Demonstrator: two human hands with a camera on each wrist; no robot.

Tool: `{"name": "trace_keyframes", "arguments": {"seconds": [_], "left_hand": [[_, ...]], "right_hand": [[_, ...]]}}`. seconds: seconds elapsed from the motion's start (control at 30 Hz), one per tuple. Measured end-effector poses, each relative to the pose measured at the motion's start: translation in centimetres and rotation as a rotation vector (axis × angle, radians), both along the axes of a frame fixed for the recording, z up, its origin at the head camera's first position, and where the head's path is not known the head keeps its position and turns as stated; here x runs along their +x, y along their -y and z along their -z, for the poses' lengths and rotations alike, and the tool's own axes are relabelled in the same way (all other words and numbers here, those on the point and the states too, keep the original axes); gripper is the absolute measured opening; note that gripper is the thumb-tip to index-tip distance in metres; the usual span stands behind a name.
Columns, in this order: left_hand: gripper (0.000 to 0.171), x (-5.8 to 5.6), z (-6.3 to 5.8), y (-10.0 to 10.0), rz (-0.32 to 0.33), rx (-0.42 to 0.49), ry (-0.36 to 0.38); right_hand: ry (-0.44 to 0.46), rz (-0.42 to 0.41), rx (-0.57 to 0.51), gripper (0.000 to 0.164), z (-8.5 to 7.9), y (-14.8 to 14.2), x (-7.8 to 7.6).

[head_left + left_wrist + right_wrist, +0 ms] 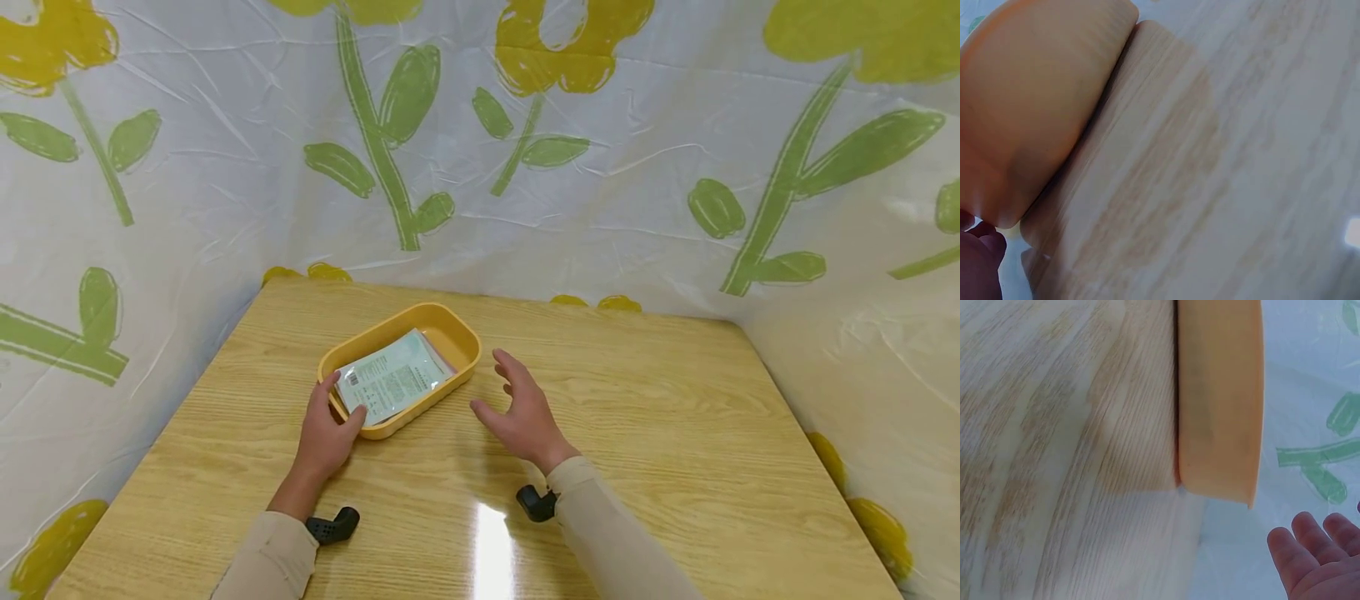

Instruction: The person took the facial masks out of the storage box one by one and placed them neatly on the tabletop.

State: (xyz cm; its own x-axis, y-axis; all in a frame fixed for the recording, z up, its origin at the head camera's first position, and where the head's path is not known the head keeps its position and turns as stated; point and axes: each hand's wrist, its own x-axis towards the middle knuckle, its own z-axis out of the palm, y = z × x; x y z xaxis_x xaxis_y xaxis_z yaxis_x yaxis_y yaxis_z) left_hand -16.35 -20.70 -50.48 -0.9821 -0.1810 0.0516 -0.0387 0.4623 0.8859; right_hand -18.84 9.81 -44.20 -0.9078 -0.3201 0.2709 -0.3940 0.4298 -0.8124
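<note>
A yellow plastic storage basket (450, 387) with rounded corners stands on the wooden table, set at an angle. Inside it lies a flat pale-green printed packet (393, 379), with a barcode and small text on its face; pinkish and white edges show beneath it. My left hand (330, 429) holds the basket's near-left corner, thumb and fingers at the rim. In the left wrist view, fingertips (991, 240) meet the basket's lower corner. My right hand (521, 412) hovers apart from the basket's right end, its fingers spread and holding nothing. The right wrist view shows its loosely extended fingers (1319, 540).
The wood-grain table (637, 417) extends right of the basket and toward me. A white sheet (600, 233) with yellow flowers and green leaves hangs behind the table and along both sides. Black wrist devices (333, 527) sit at both cuffs.
</note>
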Motion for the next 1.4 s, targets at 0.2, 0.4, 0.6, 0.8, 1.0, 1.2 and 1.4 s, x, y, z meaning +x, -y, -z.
{"name": "trace_keyframes", "arguments": {"seconds": [0.2,0.4,0.6,0.8,1.0,1.2,1.4], "left_hand": [[0.071,0.1,0.2,0.2,-0.006,-0.010,-0.012],[0.070,0.3,0.4,0.3,0.022,0.001,-0.012],[0.069,0.6,0.3,0.2,0.035,-0.011,-0.016],[0.068,1.0,0.3,0.1,0.030,-0.022,-0.030],[0.067,1.3,0.2,-0.1,0.042,-0.014,-0.028],[0.067,1.7,0.2,-0.2,0.040,-0.001,-0.020],[0.068,1.7,0.6,-0.3,0.035,0.024,-0.066]], "right_hand": [[0.006,-0.014,0.010,0.074,-0.2,0.5,-0.3],[-0.009,-0.017,0.028,0.072,-0.3,1.0,-0.7],[-0.001,-0.013,0.056,0.068,-0.6,1.3,-1.0],[-0.022,-0.038,0.066,0.066,-1.1,2.0,-1.7],[0.013,-0.087,0.064,0.065,-1.4,2.8,-2.4],[0.036,-0.151,0.150,0.064,-1.2,3.6,-2.9],[0.024,-0.207,0.160,0.064,-1.4,4.4,-3.6]]}}
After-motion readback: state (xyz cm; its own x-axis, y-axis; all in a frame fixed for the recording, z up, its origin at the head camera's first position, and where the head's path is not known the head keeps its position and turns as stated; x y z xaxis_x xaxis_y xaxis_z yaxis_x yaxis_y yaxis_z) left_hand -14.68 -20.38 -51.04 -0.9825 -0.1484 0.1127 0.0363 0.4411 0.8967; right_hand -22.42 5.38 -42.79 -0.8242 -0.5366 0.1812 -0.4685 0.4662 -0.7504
